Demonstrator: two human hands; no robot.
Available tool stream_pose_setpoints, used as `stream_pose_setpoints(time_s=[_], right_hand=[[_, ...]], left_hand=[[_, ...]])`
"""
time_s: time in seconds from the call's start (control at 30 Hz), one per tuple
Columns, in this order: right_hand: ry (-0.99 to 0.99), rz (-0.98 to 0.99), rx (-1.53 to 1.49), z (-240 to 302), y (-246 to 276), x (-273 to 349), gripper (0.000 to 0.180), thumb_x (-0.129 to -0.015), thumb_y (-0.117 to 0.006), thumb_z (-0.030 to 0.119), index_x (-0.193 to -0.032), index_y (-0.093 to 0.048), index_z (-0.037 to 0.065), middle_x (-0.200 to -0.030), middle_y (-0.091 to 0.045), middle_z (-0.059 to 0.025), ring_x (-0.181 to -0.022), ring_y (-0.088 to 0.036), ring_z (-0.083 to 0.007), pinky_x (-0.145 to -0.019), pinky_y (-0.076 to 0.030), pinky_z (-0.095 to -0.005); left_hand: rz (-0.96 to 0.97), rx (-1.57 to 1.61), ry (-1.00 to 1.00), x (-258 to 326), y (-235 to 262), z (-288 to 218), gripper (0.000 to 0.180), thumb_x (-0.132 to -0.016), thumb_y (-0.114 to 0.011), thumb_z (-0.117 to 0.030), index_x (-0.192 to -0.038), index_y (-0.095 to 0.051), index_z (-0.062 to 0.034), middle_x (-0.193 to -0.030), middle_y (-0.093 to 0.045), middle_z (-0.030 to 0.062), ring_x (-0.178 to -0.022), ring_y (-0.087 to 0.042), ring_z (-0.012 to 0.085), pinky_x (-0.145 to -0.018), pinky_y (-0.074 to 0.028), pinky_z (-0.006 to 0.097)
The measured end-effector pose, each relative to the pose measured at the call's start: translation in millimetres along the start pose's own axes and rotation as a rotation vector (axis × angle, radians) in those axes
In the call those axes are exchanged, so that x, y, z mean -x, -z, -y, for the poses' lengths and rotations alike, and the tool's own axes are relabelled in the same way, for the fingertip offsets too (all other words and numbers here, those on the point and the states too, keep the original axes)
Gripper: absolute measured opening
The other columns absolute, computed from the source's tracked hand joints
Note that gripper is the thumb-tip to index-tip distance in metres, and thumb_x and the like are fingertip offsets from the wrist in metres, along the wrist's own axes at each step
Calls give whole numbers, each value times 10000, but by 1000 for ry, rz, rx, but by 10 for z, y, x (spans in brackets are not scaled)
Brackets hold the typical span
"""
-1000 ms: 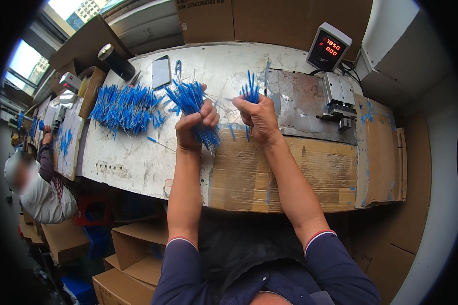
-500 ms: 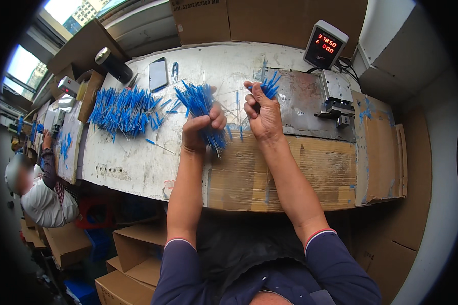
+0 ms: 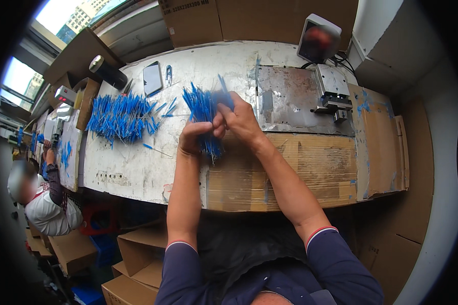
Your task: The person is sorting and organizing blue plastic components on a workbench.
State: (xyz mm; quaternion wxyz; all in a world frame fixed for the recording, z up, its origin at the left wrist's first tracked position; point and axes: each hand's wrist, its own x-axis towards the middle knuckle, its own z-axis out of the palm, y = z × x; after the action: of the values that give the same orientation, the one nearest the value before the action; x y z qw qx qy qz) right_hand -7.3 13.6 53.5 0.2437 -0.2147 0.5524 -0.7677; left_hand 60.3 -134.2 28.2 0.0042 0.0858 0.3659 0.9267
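Note:
My left hand (image 3: 196, 133) is wrapped around a thick bundle of blue-sleeved wire pieces (image 3: 199, 105), whose thin metal ends stick out below. Right against it, my right hand (image 3: 241, 121) pinches a smaller bunch of blue-sleeved wires (image 3: 224, 96), blurred by motion. Its fingers are partly hidden and meet the fingers of my left hand. On the left of the worktable (image 3: 132, 175) lies a big heap of the same blue-sleeved wires (image 3: 122, 119). One single wire piece (image 3: 148, 146) lies apart in front of that heap.
A metal plate with a small clamping device (image 3: 336, 96) is at the right, a digital display (image 3: 318, 38) behind it. Flattened cardboard (image 3: 310, 173) covers the near edge. A phone (image 3: 152, 79), small snips (image 3: 168, 75) and a dark tumbler (image 3: 107, 72) stand at the back. A co-worker (image 3: 51, 208) sits far left.
My right hand has moved left with its small bunch, from above the metal plate's edge to the bundle in my left hand. The view has shifted slightly.

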Motion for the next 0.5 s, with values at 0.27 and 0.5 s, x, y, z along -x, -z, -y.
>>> stream_pose_setpoints(time_s=[0.27,0.5], right_hand=[[3,-190,244,-97,295,-111,152,-1002,-641,134,-998,-634,-18,-732,-644,-56,-596,-568,-97,-499,-470,-253],[79,-154,-320,-12,299,-70,157,-1020,-641,113,-1099,-635,-23,-800,-624,-30,-605,-552,-77,-516,-488,-249]], left_hand=[[-45,-25,-105,-12,-50,-114,967,-780,-716,-139,-1607,-229,-13,-838,-512,31,-683,-530,132,-675,-456,287],[-58,-92,-133,-10,-4,-139,934,-768,-709,-128,-1587,-275,-19,-831,-530,35,-693,-553,137,-684,-473,300]])
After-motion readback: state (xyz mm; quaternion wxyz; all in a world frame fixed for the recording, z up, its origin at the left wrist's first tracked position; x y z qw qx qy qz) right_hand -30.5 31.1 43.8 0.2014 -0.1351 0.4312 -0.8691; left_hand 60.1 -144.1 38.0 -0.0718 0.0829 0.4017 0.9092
